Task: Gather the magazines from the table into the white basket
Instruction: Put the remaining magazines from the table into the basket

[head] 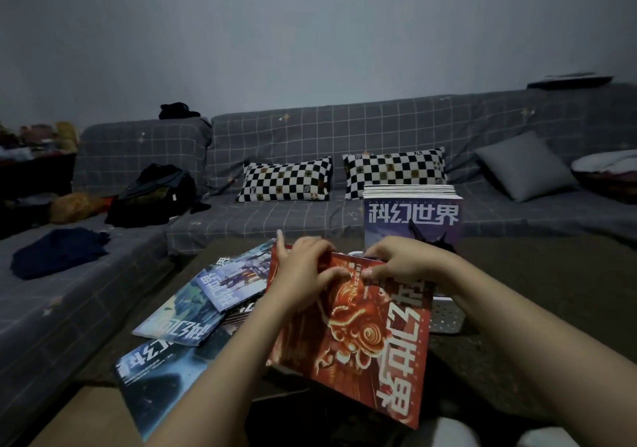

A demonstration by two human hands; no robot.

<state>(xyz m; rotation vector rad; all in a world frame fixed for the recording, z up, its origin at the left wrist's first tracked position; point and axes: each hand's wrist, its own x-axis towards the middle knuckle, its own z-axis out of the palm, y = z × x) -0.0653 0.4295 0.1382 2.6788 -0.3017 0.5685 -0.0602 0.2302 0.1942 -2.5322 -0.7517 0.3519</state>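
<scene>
A red magazine (pixel 365 350) with a dragon cover is held tilted above the table, its top edge toward the white basket (pixel 446 315). My left hand (pixel 303 274) grips its upper left part, thumb on the cover. My right hand (pixel 403 260) pinches its top edge. Several magazines (pixel 413 219) stand upright in the basket, the front one blue-purple with white characters. Several bluish magazines (pixel 193 312) lie fanned on the table to the left.
The dark table (pixel 517 308) stands in front of a grey checked sofa (pixel 310 129) with two chequered pillows (pixel 286 179), a grey cushion (pixel 524 167) and a black bag (pixel 155 195). Dark clothing (pixel 58 250) lies on the sofa's left section.
</scene>
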